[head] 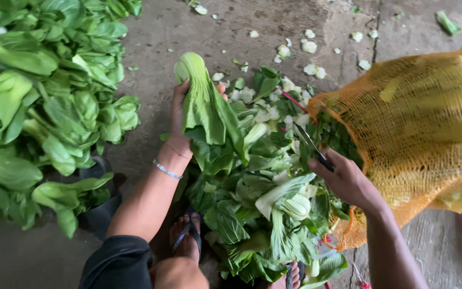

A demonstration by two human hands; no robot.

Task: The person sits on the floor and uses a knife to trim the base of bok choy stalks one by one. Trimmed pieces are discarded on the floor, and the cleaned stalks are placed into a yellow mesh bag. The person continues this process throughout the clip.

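1. two bare hands in shot, both busy over a loose heap of cut green leafy vegetables with pale stems [263, 208] lying on the grey concrete floor [188, 27].
2. the left hand [180, 126] is wrapped around a single green bok choy head with a pale round base [204, 101], base pointing to the far side, leaves hanging down toward the heap. fingers are curled behind the stalk, so it's a proper grip, not a pinch. there's a thin silver bangle [167, 170] on that wrist.
3. the right hand [346, 179] is closed round the dark handle of a slim-bladed knife [311, 145], blade pointing up and to the far left, tip just beside the mouth of the sack.
4. right of the heap sits a big orange mesh net sack [429, 134], bulging, its open end touching the heap with some greens showing at the mouth.
5. on the left there's a much bigger pile of whole green leafy heads [38, 107], well apart from the hands.
6. far side of the floor is littered with small pale trimmed stem bits [308, 47].
7. near edge: a foot in a dark flip-flop sandal [187, 238] half tucked under the heap, plus a dark sleeve [116, 262] on the left arm.
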